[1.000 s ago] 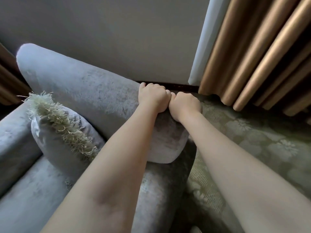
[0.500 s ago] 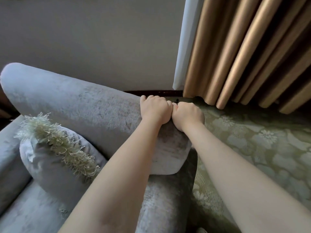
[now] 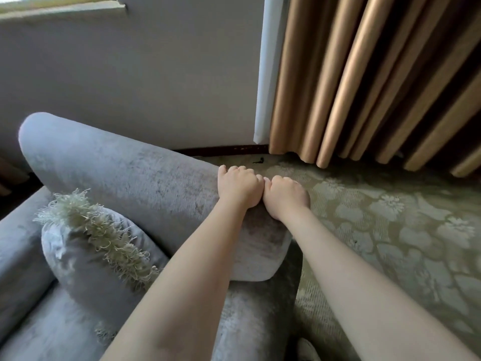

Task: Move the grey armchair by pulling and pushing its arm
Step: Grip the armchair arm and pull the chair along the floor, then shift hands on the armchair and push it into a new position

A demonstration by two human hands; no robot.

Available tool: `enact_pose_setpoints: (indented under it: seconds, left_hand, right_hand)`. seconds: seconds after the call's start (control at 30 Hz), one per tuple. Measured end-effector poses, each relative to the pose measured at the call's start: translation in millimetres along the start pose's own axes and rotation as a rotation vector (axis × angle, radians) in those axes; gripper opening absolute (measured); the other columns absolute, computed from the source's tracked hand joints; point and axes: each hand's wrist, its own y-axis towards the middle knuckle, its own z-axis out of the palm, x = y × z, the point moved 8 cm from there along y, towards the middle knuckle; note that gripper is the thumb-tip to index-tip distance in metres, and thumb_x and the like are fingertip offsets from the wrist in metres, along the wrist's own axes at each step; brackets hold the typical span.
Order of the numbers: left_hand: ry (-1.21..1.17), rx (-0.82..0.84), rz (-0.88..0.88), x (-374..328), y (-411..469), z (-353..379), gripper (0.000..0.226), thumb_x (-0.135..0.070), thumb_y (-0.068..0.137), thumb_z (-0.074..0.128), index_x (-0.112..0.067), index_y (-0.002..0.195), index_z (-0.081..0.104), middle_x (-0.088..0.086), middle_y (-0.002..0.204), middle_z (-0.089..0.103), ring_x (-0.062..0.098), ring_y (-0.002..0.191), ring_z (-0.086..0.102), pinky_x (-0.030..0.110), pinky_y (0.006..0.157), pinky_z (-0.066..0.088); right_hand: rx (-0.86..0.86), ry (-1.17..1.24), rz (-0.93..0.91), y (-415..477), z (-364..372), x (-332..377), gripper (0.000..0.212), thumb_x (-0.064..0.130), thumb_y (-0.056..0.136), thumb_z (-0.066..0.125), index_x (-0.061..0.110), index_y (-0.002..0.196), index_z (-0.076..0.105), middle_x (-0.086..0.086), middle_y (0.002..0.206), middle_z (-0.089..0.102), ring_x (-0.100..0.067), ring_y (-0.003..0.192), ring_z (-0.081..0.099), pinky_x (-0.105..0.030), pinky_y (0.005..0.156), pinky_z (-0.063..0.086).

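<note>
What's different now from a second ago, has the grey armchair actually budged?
Yes. The armchair arm has come away from the wall, toward the person: a strip of carpet now shows beyond the knuckles, where the dark skirting sat right behind them. Nothing taken or let go: left hand and right hand still grip the arm side by side. The fringed cushion stays on the seat.

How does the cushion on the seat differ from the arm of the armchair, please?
The cushion has a pale shaggy fringe along its top edge; the arm is plain. The left hand and right hand grip the arm side by side, while neither hand touches the cushion. The cushion is the smaller of the two and sits in the seat beside the arm. Both are covered in similar grey plush fabric.
</note>
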Motion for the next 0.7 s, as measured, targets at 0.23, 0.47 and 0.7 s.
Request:
enact_pose_setpoints:
  seconds: [0.23,0.47,0.7]
  left_hand:
    - [-0.002,-0.010,0.001,-3,1,4,0.042,-0.035,0.094,0.028,-0.015,0.093,0.065,0.004,0.108,0.064,0.023,0.108,0.053,0.043,0.100,0.024]
    - [-0.022,-0.033,-0.017,-6,1,-2,0.038,-0.035,0.092,0.032,-0.016,0.078,0.061,0.002,0.094,0.064,0.022,0.096,0.054,0.041,0.093,0.027]
    - [-0.224,0.083,-0.195,3,15,2,0.038,-0.038,0.082,0.034,-0.022,0.085,0.068,-0.002,0.094,0.066,0.018,0.098,0.054,0.037,0.096,0.023]
  right_hand:
    - [0.016,0.012,-0.004,-1,1,-4,0.054,0.040,0.100,0.018,0.006,0.116,0.057,-0.016,0.119,0.059,-0.033,0.110,0.054,-0.039,0.087,0.040]
    - [0.049,0.026,-0.010,3,0,-5,0.053,0.040,0.100,0.020,0.006,0.110,0.058,-0.015,0.112,0.061,-0.032,0.105,0.055,-0.038,0.081,0.040]
    - [0.105,0.007,-0.023,7,2,-6,0.049,0.040,0.099,0.023,0.007,0.108,0.057,-0.014,0.112,0.060,-0.031,0.106,0.054,-0.039,0.083,0.042]
